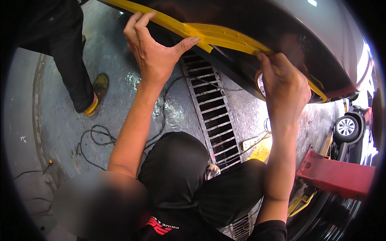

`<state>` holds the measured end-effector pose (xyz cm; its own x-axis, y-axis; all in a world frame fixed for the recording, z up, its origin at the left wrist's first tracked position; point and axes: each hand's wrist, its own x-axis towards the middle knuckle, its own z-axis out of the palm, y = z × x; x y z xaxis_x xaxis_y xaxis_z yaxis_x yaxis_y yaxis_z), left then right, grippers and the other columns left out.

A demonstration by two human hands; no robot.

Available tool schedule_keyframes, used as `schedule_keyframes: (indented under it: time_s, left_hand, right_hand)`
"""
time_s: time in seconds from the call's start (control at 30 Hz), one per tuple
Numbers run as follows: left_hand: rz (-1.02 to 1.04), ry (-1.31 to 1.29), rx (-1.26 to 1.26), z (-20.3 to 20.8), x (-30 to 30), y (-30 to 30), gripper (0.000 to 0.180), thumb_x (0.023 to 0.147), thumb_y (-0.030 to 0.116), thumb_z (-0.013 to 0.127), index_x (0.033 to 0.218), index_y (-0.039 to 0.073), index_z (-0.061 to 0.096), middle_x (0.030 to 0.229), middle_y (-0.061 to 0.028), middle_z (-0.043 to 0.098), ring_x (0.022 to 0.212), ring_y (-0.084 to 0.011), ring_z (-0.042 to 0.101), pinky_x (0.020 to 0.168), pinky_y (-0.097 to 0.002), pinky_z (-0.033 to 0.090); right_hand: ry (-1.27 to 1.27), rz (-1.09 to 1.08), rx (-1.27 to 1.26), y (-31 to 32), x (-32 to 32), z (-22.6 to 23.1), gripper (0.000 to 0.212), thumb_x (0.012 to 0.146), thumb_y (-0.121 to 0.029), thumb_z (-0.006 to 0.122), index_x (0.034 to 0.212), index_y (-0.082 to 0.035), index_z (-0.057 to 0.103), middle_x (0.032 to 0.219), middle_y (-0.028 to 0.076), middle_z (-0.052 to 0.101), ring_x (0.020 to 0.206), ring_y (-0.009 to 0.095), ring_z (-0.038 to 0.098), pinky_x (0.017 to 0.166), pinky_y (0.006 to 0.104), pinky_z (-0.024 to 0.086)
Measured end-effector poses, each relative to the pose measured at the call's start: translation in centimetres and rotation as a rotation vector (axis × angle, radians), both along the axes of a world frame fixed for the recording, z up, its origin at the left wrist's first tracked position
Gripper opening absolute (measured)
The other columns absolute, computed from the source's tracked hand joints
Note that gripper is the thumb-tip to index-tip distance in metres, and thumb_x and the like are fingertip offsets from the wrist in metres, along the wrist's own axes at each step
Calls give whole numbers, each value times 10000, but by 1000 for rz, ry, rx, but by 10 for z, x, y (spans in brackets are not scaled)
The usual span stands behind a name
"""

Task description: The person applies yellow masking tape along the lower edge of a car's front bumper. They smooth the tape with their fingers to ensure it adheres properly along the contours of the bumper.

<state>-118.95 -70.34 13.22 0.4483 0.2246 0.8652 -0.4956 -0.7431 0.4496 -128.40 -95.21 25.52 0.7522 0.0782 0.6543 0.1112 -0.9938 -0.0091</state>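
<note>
Yellow masking tape [217, 35] runs in overlapping strips along the lower edge of a dark, glossy car body panel [261, 20]. My left hand [155, 58] is open, its thumb stretched along the tape and its fingertips near the strip farther left. Thumb and bent fingers of my right hand [286, 86] pinch the tape at the panel's lower edge. A tape roll [260, 84] shows partly behind that hand, its far side hidden. Beyond my right hand, a thin yellow strip [317, 89] continues toward the panel's corner.
A metal floor grate [211, 108] runs below the panel. Black cable [100, 134] lies looped on the grey floor. Another person's leg [72, 76] and shoe stand at left. At right are a red metal beam [337, 172] and a car wheel [346, 126].
</note>
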Motion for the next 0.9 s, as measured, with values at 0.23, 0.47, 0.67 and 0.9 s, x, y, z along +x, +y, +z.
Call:
schedule_keyframes:
  time_s: [0.23,0.47,0.67,0.9]
  left_hand:
    - [-43,-71,222,37,24,-13,1547,582,718,982,1791,192,173,1826,-315,35,1686,-528,96,1325,-721,133]
    - [-42,-97,206,59,14,-65,1476,645,817,896,1803,254,173,1824,-332,-15,1673,-588,-7,1250,-835,66]
    - [79,-37,253,42,27,-81,1479,643,816,899,1807,282,161,1825,-335,-54,1669,-598,-56,1231,-855,36]
    - [109,-68,306,40,28,-74,1475,671,804,903,1808,245,147,1818,-355,-44,1661,-616,-46,1235,-849,26]
  right_hand:
    - [11,0,-3,-1,1,0,373,997,-399,802,820,-97,674,722,80,688,670,354,687,607,465,494]
    - [37,3,49,1,0,1,297,1007,-350,783,855,-105,710,742,83,708,703,346,713,624,463,514]
    - [153,6,125,7,-5,-1,187,1032,-248,699,948,-84,734,817,121,754,777,365,749,690,480,556]
    - [136,50,132,3,-7,-2,163,1047,-212,686,1010,-55,706,862,164,758,789,385,751,683,482,570]
